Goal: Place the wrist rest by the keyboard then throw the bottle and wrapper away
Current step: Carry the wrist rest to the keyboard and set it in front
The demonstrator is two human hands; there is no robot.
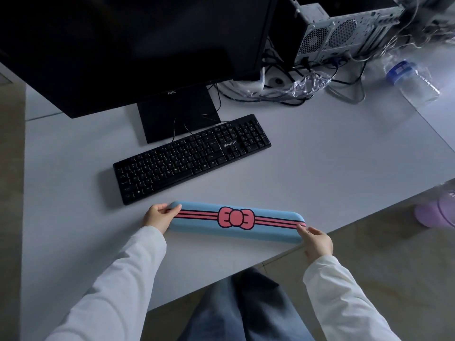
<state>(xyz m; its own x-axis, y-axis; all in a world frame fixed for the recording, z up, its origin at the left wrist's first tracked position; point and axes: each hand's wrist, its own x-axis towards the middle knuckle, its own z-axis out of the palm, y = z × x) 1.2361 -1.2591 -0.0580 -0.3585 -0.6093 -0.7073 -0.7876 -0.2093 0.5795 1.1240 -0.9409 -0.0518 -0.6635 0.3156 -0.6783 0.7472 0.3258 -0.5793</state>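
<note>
A long blue wrist rest (236, 232) with pink stripes and a pink bow lies near the table's front edge, just in front of the black keyboard (192, 156). My left hand (158, 216) grips its left end and my right hand (316, 239) grips its right end. A clear plastic bottle (413, 80) with a blue label lies on its side at the far right of the table. A crumpled clear wrapper (307, 84) sits among the cables behind the keyboard.
A black monitor (128, 45) stands behind the keyboard. An open computer case (344, 30) and tangled cables (275, 94) fill the back right. A purple bin (438, 212) stands on the floor right of the white table (332, 156).
</note>
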